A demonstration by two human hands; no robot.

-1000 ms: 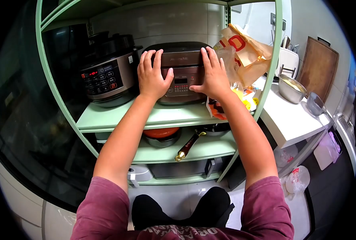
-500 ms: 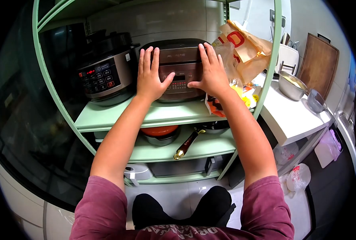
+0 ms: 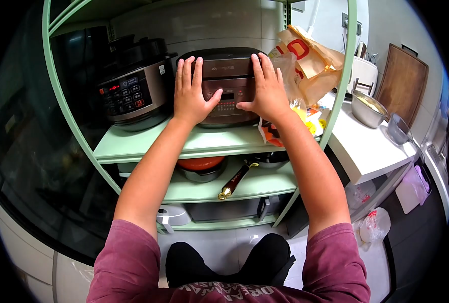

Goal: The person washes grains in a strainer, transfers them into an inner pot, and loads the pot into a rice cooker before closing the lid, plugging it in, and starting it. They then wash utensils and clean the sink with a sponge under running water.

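A dark brown rice cooker [image 3: 228, 83] with a small lit front panel sits on the upper board of a green metal shelf [image 3: 209, 147]. My left hand [image 3: 191, 98] lies against the left side of its front, fingers stretched upward and thumb pointing inward. Against the right side rests my right hand [image 3: 267, 91], its fingers also extended and its thumb near the panel. Both palms cover the cooker's front corners. To the left stands a pressure cooker [image 3: 133, 88] with red lit digits. Beside my right hand is a crumpled brown paper bag [image 3: 310, 65].
Below are an orange-lidded pot [image 3: 202, 164], a pan handle [image 3: 237, 181] jutting past the board's edge, and a microwave [image 3: 224, 212]. At right, a white counter [image 3: 361, 151] holds a metal bowl [image 3: 370, 113] and a clear cup [image 3: 399, 129]; a cutting board [image 3: 402, 83] leans behind.
The view has shifted very slightly. Both hands stay in the same place against the rice cooker, and nothing else has visibly moved.
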